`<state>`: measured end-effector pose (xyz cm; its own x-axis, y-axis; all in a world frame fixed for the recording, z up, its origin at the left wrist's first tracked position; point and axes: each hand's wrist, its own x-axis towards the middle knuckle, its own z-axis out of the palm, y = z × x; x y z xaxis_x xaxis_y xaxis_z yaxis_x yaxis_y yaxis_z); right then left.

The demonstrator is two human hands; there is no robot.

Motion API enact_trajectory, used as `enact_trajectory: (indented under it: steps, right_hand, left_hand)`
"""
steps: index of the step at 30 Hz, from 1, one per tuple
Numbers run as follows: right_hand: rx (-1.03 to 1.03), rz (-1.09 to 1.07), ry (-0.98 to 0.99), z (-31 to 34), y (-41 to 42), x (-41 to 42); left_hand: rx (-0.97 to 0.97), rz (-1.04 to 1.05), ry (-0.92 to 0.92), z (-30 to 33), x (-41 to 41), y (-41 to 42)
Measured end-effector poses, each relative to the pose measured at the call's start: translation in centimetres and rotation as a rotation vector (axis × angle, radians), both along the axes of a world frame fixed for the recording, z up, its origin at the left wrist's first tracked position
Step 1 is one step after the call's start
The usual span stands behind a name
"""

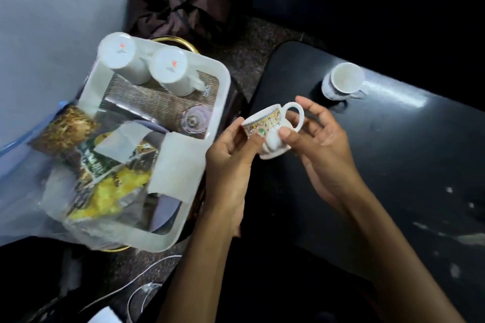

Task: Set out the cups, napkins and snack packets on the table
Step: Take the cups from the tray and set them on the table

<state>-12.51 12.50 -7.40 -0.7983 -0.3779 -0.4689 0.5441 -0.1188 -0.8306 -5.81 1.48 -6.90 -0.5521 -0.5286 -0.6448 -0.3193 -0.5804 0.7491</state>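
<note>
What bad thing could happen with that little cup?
The cup is on its side, held only by the fingertips of the left hand and right hand, so it might slip and break. The tray hangs off its stand; bumping it could tip the two upside-down mugs.

Both forearms are bare from the lower edge of the view up to the wrists, with no sleeve showing. The left hand wears a thin ring on one finger, just below the grip. Its thumbnail, at the grip, is painted green. The right hand has short, unpainted nails and no jewellery.
</note>
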Motion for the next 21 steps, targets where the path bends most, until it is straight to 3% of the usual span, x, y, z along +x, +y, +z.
enact_trajectory:
  steps: [9, 21]
  right_hand:
    - [0.288, 0.08, 0.121, -1.6, 10.2, -1.3]
    - [0.549, 0.02, 0.175, -6.0, 19.2, -4.9]
  left_hand:
    - [-0.076, -0.369, 0.036, -1.0, -2.4, 7.4]
    - [-0.182, -0.686, 0.072, -5.5, -8.5, 16.1]
